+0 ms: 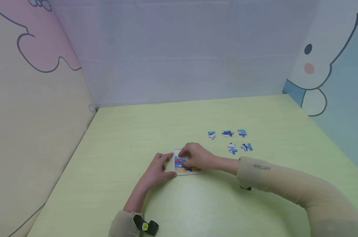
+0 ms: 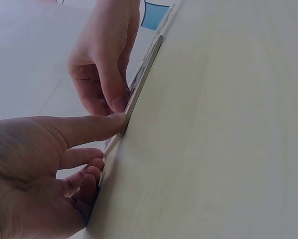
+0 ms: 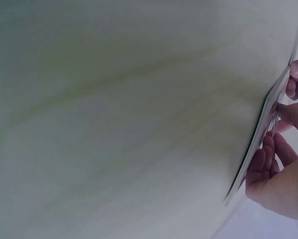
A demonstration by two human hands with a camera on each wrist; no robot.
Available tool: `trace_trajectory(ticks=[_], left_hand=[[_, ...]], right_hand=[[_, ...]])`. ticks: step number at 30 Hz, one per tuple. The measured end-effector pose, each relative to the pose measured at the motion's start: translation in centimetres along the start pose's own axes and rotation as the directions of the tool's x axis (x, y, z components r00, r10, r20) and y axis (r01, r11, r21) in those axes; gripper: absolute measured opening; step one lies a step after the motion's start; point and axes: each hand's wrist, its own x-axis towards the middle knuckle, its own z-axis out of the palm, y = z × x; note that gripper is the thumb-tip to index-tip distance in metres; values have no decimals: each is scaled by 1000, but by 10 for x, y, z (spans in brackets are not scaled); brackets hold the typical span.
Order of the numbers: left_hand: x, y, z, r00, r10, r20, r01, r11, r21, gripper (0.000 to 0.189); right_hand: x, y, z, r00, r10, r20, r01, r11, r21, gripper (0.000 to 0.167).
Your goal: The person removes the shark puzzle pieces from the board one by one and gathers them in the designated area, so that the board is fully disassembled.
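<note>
A small picture puzzle board (image 1: 188, 174) with a white border lies flat on the table, a blue, red and yellow picture showing inside it. My left hand (image 1: 156, 171) holds its left edge, thumb at the near corner and a finger at the far corner; in the left wrist view the thumb presses on the board's edge (image 2: 145, 74). Over the board, my right hand (image 1: 198, 156) has its thumb and curled fingers pinching a puzzle piece down against the picture. Those fingers mostly hide the piece and cover the board's upper right part.
To the right beyond the board, several loose puzzle pieces lie in two rows, among them a blue corner piece (image 1: 242, 132) and a blue and white piece (image 1: 232, 148). The pale green table (image 1: 137, 128) meets a white back wall (image 1: 181, 59) and printed side walls.
</note>
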Motion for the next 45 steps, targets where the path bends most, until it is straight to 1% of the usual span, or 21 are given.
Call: trace_trajectory(ticks=[3,7,12,14,20,25,28,34,36,42,45], left_hand=[[1,-1,1,1000,1,0,-1,1000,1,69],[2,-1,2,1000,7,-3,-7,1000,3,69],[1,2,1,1000,7,4,-7,1000,2,69],[1,3,1,1000,5,8,-5,1000,2,69],[1,2,1,1000,-2,9,2,1000,4,70],[1,0,2,1000,-15,-2,15,1000,10,71],[1,0,2,1000,-18,-9,19,1000,21,71],[0,2,2,1000,-26,-15,26,1000,15,70],[0,2,2,1000,-14,-16,15,1000,14,69],[-1,-1,2,1000,6,-21,-5,1000,12,69],[0,-1,2,1000,0,-20,1,1000,11,69]], right_hand=[[-2,2,2,1000,-2,-25,2,1000,8,29],[-5,5,2,998,-28,-56,29,1000,11,27],[-10,10,0,993,-64,-98,62,998,-22,27],[-12,13,-1,991,-66,-118,62,997,-38,27],[-20,26,-8,984,-39,-171,29,998,-57,27],[-28,40,-15,975,-35,-221,16,996,-84,30],[-35,48,-20,970,-28,-243,8,997,-81,31],[-47,61,-31,951,-50,-305,21,995,-98,28],[-51,66,-33,947,-58,-316,21,993,-119,27],[-60,79,-38,946,-50,-321,-4,986,-164,26],[-63,83,-41,949,-37,-314,-17,986,-166,26]])
